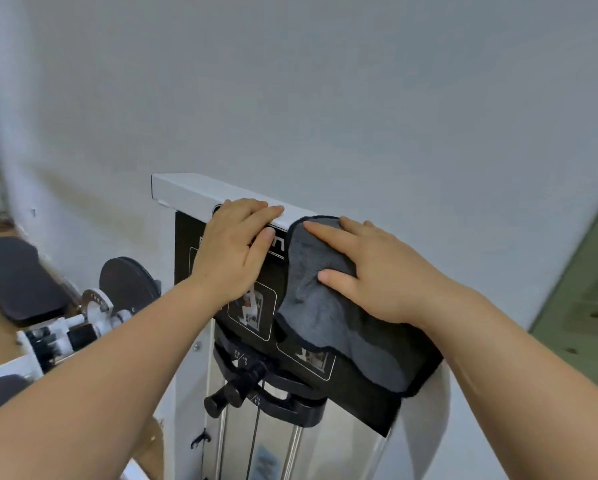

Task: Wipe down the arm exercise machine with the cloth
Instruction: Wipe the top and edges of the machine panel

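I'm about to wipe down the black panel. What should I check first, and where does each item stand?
1. Cloth under right hand, fingers flat on it: ok.
2. Cloth draped over top bar and black panel: ok.
3. Left hand rests on top bar, apart from cloth: ok.
4. Bar section under left hand free for wiping: not ok, covered.
5. Black knob below panel clear of cloth's hanging edge: ok.
6. Dirt left on panel: cannot tell.

grey cloth (pixel 322 317) | draped over white machine (pixel 186 192) top edge
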